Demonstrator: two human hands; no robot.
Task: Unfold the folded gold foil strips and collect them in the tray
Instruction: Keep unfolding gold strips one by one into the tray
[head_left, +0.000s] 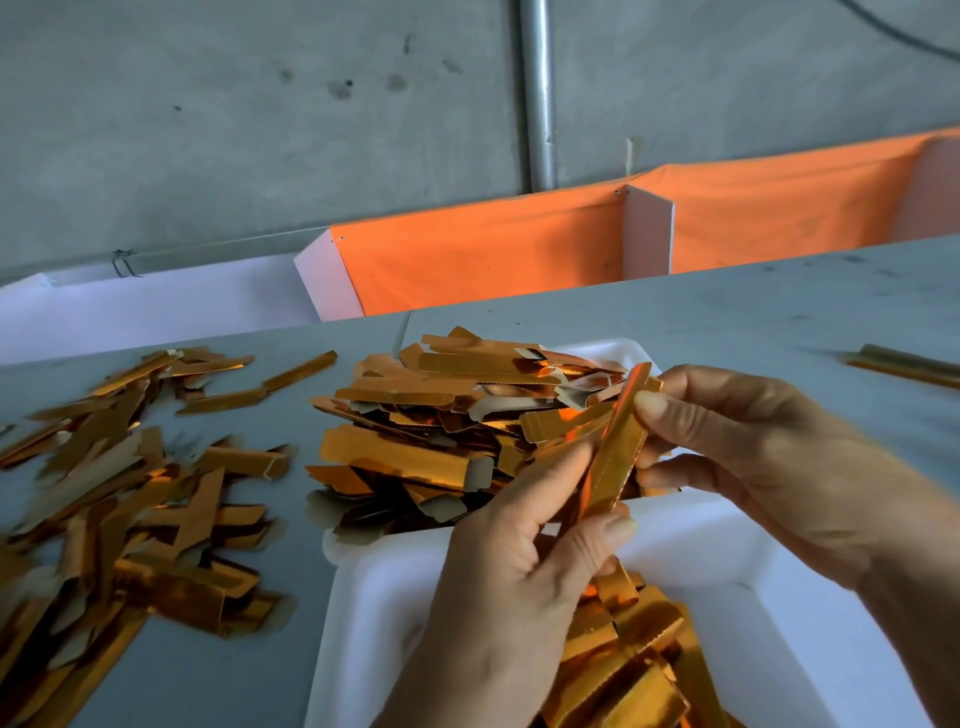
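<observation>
Left hand (511, 582): it pinched the near end of one long shiny gold foil strip (615, 447) between thumb and fingers.
Right hand (753, 457): its thumb and fingers held the far part of the same strip.
Strip: it stood almost upright, above the white foam tray (363, 623).
Tray: it held gold strips (628, 660) at its near end.
Big pile (441, 415): more strips lay heaped just past the tray's far rim.
Left pile (130, 519): loose strips lay spread on the grey table (727, 317).
</observation>
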